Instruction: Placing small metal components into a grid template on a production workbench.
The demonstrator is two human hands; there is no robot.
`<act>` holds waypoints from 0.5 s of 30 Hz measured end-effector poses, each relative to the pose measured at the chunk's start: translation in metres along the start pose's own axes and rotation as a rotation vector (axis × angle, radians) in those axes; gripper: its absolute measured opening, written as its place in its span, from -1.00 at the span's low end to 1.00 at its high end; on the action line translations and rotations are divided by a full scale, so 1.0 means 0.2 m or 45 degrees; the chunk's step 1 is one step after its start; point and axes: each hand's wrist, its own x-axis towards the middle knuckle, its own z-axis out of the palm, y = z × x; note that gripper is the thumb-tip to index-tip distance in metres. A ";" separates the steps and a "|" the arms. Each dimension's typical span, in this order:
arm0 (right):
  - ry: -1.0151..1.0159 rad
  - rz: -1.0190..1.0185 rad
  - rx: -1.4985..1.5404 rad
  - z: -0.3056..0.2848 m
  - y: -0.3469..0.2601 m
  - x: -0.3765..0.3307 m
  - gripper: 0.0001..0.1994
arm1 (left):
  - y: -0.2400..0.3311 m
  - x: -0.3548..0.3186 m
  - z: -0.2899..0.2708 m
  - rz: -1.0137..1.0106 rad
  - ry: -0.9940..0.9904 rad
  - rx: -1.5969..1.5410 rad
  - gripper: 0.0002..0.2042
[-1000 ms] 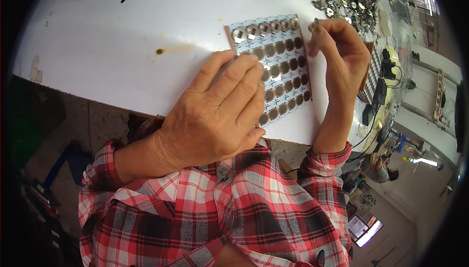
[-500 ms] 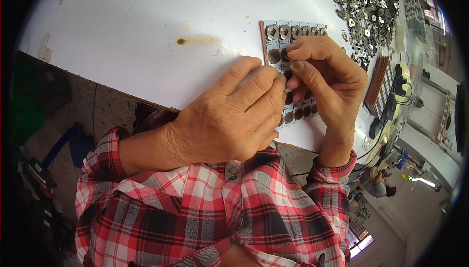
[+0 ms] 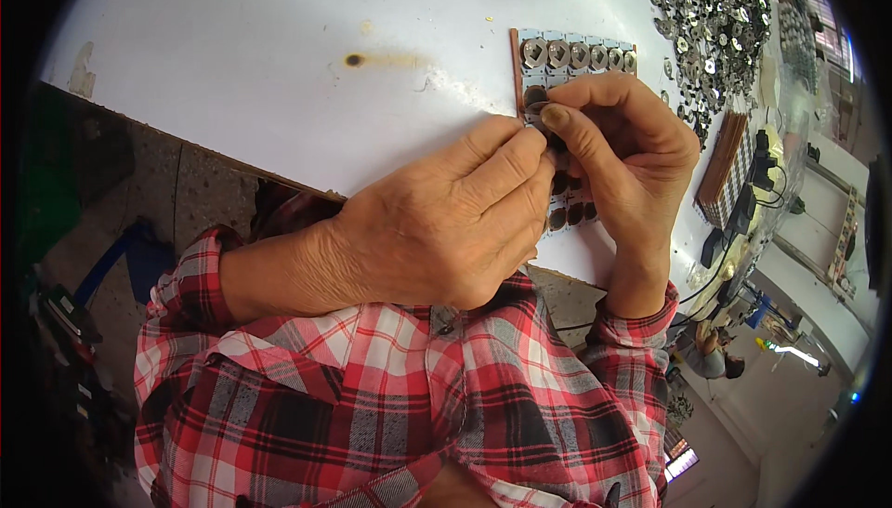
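A panel of small circuit boards (image 3: pixel 526 74) lies on the white table. Round metal clips (image 3: pixel 557 52) fill its far row, and dark round pads (image 3: pixel 535 95) show in the rows nearer me. Between thumb and forefinger, my right hand (image 3: pixel 636 141) pinches a small metal clip (image 3: pixel 536 109) just over the second row's left end. My left hand (image 3: pixel 451 206) rests along the panel's left side, fingers curled and pressed together, its fingertips close to that clip. What its fingers hold, if anything, is hidden. Both hands cover much of the panel's middle.
A large heap of loose metal clips (image 3: pixel 711 29) spreads over the table's far right. Stacked panels (image 3: pixel 725 169) stand at the right, beside black plugs and cables (image 3: pixel 743 206). The table's near edge (image 3: pixel 200 144) runs along the left. Another person (image 3: pixel 708 355) sits farther right.
My fingertips have drawn together over the second row's left end, where the metal clip now shows in my right hand's pinch. The whole view has shifted slightly.
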 end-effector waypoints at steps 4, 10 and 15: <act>0.050 -0.031 -0.026 0.00 0.00 0.00 -0.89 | 0.00 0.00 0.00 -0.001 0.000 -0.022 -0.52; 0.027 -0.106 0.011 -0.02 0.04 0.01 -0.86 | 0.00 0.00 0.00 -0.002 0.007 -0.033 -0.52; -0.031 -0.087 -0.019 -0.04 0.03 0.02 -0.86 | 0.00 0.00 0.00 -0.008 0.015 -0.036 -0.52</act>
